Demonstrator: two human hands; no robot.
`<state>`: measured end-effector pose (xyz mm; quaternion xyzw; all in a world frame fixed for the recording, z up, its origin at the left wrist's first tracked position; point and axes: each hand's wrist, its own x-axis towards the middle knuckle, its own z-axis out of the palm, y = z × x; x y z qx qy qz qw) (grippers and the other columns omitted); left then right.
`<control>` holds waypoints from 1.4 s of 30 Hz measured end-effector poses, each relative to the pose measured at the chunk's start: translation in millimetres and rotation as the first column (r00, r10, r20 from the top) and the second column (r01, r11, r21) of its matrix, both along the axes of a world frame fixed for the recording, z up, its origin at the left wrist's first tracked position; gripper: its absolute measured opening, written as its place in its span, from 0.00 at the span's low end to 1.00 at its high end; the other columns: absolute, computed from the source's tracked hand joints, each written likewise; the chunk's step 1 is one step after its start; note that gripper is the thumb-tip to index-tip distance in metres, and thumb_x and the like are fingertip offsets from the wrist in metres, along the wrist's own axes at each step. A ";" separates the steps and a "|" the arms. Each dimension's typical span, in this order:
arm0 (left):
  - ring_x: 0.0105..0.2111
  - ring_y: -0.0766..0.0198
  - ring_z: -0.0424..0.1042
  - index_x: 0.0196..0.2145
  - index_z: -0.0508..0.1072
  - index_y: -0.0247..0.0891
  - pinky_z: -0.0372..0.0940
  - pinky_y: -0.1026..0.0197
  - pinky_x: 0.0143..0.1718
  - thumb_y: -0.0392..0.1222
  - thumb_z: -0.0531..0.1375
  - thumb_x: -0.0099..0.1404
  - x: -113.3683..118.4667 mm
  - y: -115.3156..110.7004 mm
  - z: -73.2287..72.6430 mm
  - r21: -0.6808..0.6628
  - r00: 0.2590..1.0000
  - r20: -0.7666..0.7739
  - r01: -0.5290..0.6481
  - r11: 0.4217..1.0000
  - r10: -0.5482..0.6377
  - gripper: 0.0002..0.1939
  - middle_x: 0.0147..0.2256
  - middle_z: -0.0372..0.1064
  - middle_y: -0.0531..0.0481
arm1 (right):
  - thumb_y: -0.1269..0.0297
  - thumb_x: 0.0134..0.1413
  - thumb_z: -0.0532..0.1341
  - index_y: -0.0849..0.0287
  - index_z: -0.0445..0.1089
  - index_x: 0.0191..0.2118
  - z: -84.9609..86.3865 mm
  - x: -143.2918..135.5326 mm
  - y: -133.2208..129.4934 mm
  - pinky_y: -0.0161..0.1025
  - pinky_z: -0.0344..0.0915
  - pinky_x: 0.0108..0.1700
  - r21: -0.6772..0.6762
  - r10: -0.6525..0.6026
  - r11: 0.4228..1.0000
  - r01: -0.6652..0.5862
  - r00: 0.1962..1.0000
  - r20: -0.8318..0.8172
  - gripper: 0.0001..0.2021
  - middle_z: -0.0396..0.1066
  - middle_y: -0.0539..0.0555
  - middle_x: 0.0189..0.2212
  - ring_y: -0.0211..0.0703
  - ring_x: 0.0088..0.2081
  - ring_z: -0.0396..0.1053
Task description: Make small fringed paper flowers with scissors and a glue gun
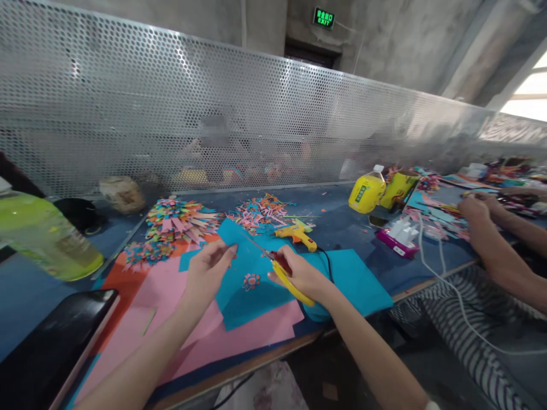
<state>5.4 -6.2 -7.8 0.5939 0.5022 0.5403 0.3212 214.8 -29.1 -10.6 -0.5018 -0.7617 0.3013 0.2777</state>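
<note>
My left hand point(209, 267) pinches a blue sheet point(229, 231) of foam or felt between thumb and fingers. In my right hand point(303, 279) is a pair of scissors point(292, 286) with yellow and dark red handles, its blades pointing up and left at the sheet's raised part. The exact contact of blade and sheet is too small to tell. Below the blades, a small orange-and-white flower shape point(251, 281) lies on blue material. Pink sheets point(260, 330) lie underneath and to the left, and another blue sheet point(356, 279) lies right of my right hand.
Behind my hands are a yellow glue gun point(298, 232) and a pile of colourful scraps point(260, 212). Fringed strips point(179, 222) lie at the left near a large bottle point(43, 233). A yellow bottle point(366, 189) and a co-worker's hands point(476, 208) are at the right. A perforated metal screen point(256, 114) stands behind.
</note>
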 end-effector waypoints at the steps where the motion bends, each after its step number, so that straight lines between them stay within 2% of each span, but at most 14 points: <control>1: 0.21 0.69 0.61 0.22 0.68 0.38 0.57 0.67 0.24 0.47 0.59 0.53 0.2 -0.1 0.5 0.006 1.000 -0.004 -0.002 1.000 0.002 0.11 0.20 0.63 0.56 | 0.53 0.47 0.58 0.57 0.53 0.34 -0.5 -0.1 -0.2 0.32 0.53 0.26 0.004 -0.002 1.000 0.002 1.000 -0.001 0.16 0.55 0.45 0.25 0.33 0.24 0.54; 10: 0.21 0.68 0.62 0.21 0.67 0.38 0.57 0.66 0.24 0.48 0.59 0.53 1.8 -0.5 0.9 -0.022 1.000 -0.026 0.003 1.000 -0.003 0.12 0.18 0.62 0.56 | 0.57 0.47 0.58 0.57 0.53 0.33 -5.2 4.1 0.7 0.31 0.52 0.26 0.033 -0.021 0.999 0.021 1.000 0.001 0.14 0.56 0.45 0.25 0.34 0.25 0.55; 16: 0.21 0.68 0.62 0.25 0.69 0.38 0.56 0.66 0.24 0.49 0.59 0.53 1.2 0.0 -0.8 -0.035 1.000 -0.002 0.027 0.999 -0.027 0.11 0.19 0.64 0.56 | 0.55 0.47 0.58 0.57 0.53 0.34 -3.9 4.0 -0.1 0.31 0.53 0.26 0.025 -0.008 1.000 0.008 1.000 0.012 0.14 0.57 0.46 0.25 0.34 0.25 0.56; 19: 0.21 0.68 0.61 0.23 0.69 0.38 0.56 0.67 0.23 0.49 0.60 0.53 1.0 0.5 -0.8 -0.031 1.000 -0.001 0.010 0.999 -0.010 0.11 0.19 0.63 0.56 | 0.53 0.48 0.57 0.57 0.53 0.34 -2.2 4.7 -0.5 0.32 0.52 0.25 0.019 0.003 1.000 -0.004 1.000 0.030 0.15 0.57 0.46 0.24 0.34 0.25 0.56; 24: 0.21 0.68 0.62 0.21 0.67 0.38 0.56 0.66 0.23 0.49 0.60 0.53 -2.3 3.5 -1.1 -0.008 1.000 0.013 -0.012 1.000 0.012 0.12 0.18 0.63 0.56 | 0.49 0.48 0.56 0.57 0.54 0.35 9.5 3.9 10.9 0.32 0.53 0.25 0.008 0.038 0.999 -0.038 0.996 0.078 0.17 0.58 0.46 0.24 0.35 0.24 0.57; 30: 0.21 0.70 0.62 0.18 0.64 0.38 0.56 0.68 0.24 0.47 0.60 0.52 -8.5 8.4 5.7 0.000 0.982 0.156 -0.105 0.995 0.103 0.13 0.17 0.61 0.56 | 0.49 0.46 0.58 0.57 0.54 0.34 30.5 -11.1 34.0 0.33 0.54 0.27 0.032 0.115 0.992 -0.120 0.985 0.129 0.18 0.59 0.46 0.25 0.36 0.26 0.58; 34: 0.21 0.70 0.61 0.22 0.66 0.38 0.56 0.68 0.22 0.48 0.61 0.52 -9.6 8.6 6.3 -0.029 0.974 0.178 -0.140 0.990 0.143 0.11 0.18 0.62 0.56 | 0.48 0.49 0.56 0.57 0.54 0.36 21.3 -15.9 38.0 0.33 0.54 0.27 0.006 0.144 0.989 -0.145 0.985 0.093 0.18 0.59 0.46 0.25 0.35 0.25 0.58; 38: 0.21 0.70 0.63 0.26 0.69 0.38 0.57 0.68 0.22 0.49 0.61 0.51 -9.0 7.6 2.9 -0.042 0.973 0.177 -0.146 0.988 0.151 0.11 0.20 0.63 0.56 | 0.47 0.48 0.56 0.57 0.53 0.34 9.3 -11.7 37.2 0.32 0.54 0.26 -0.025 0.161 0.987 -0.160 0.984 0.078 0.18 0.58 0.45 0.24 0.34 0.24 0.57; 42: 0.21 0.70 0.62 0.25 0.69 0.38 0.56 0.68 0.22 0.49 0.60 0.52 -8.0 7.3 2.9 -0.040 0.983 0.113 -0.138 0.990 0.142 0.12 0.19 0.63 0.56 | 0.48 0.48 0.56 0.56 0.53 0.34 10.3 -8.5 33.5 0.32 0.54 0.26 -0.020 0.157 0.988 -0.156 0.985 0.076 0.18 0.57 0.45 0.24 0.34 0.24 0.56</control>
